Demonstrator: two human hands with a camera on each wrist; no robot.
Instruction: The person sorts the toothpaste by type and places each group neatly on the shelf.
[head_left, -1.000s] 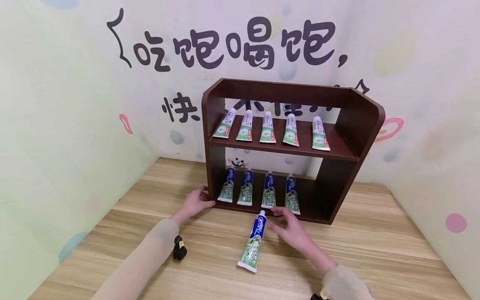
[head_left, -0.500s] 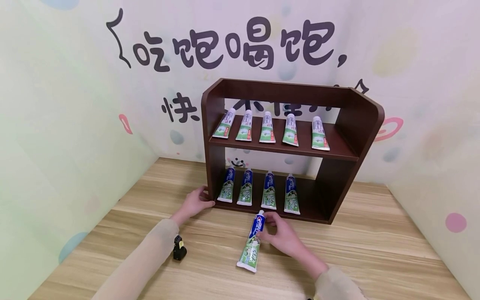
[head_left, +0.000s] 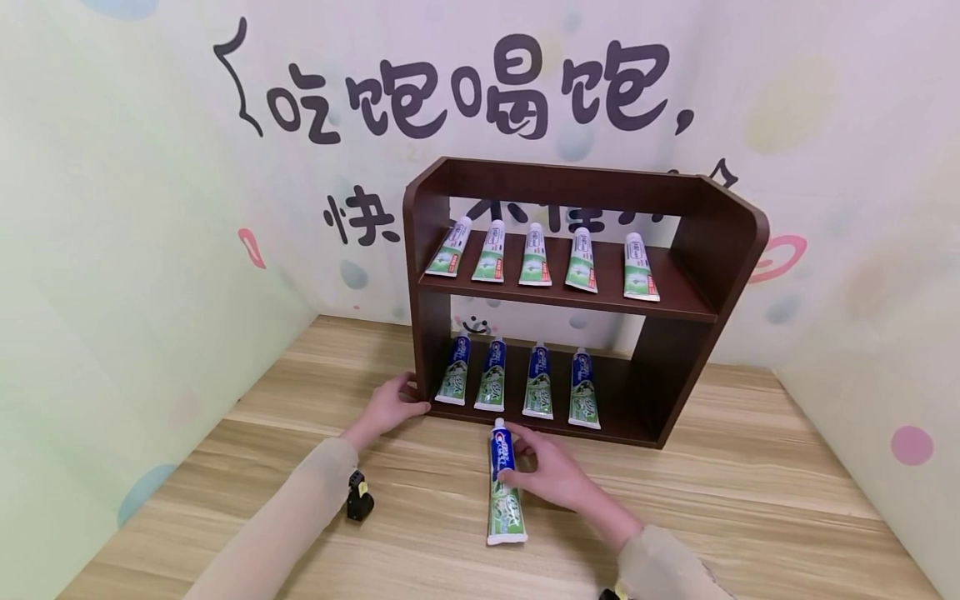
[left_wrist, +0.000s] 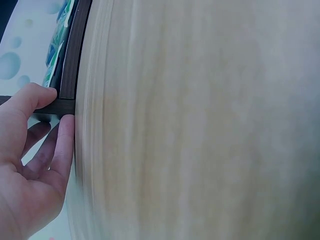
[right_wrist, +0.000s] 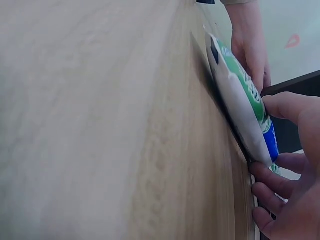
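Observation:
Low at its left front corner, a dark brown two-tier shelf is gripped by my left hand; the left wrist view has the thumb in front and the fingers behind the side panel. My right hand pinches a blue and green toothpaste tube in front of the shelf. Its cap points at the shelf. Seen from the right wrist, the thumb lies on the tube's printed face and the fingers are at the cap end, with a dark shadow under the tube.
Several blue and green toothpaste tubes lie in a row on the lower tier, left of its right panel. White and green tubes line the upper tier. The wooden table meets a printed wall behind.
My right hand has moved left onto the tube and taken hold of it. The tube has turned, its cap end swinging left. My left hand stays on the shelf.

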